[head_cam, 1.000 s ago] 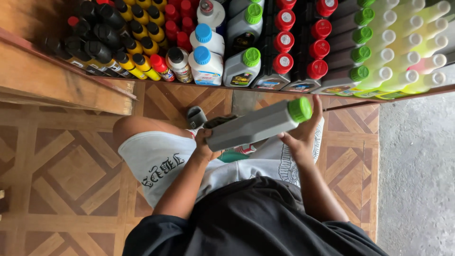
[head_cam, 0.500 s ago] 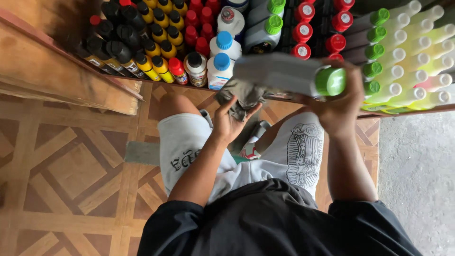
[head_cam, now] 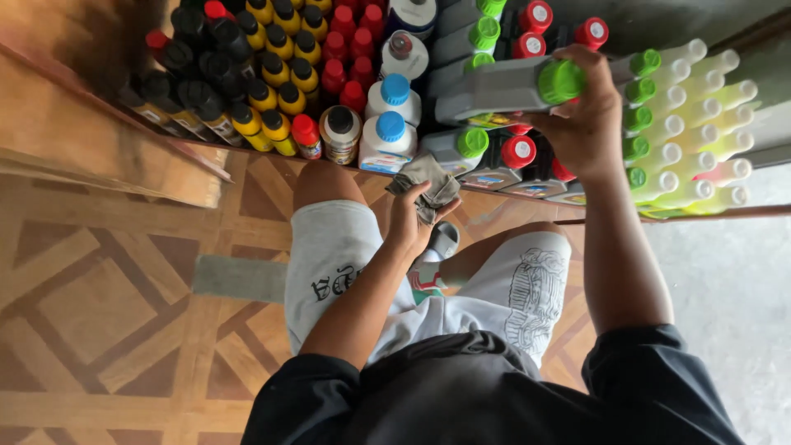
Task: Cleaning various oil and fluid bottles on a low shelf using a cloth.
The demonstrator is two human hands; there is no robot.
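Note:
My right hand (head_cam: 583, 124) grips a grey bottle with a green cap (head_cam: 503, 86), holding it on its side over the rows of bottles on the shelf. My left hand (head_cam: 416, 218) clutches a crumpled grey rag (head_cam: 427, 183) just in front of the shelf's edge, below two white bottles with blue caps (head_cam: 386, 132). I sit with my knees against the shelf, in white printed shorts (head_cam: 329, 264).
The shelf holds several yellow-capped bottles (head_cam: 276, 91), red-capped bottles (head_cam: 350, 49), grey bottles with green or red caps (head_cam: 494, 152) and pale green-capped bottles (head_cam: 692, 124). A wooden board (head_cam: 91, 140) lies at left on patterned floor tiles (head_cam: 99, 313). Grey concrete floor (head_cam: 725, 305) is at right.
My right hand has carried the grey bottle up from my lap to over the shelf rows. My left hand has let go of the bottle and keeps the rag near the shelf edge.

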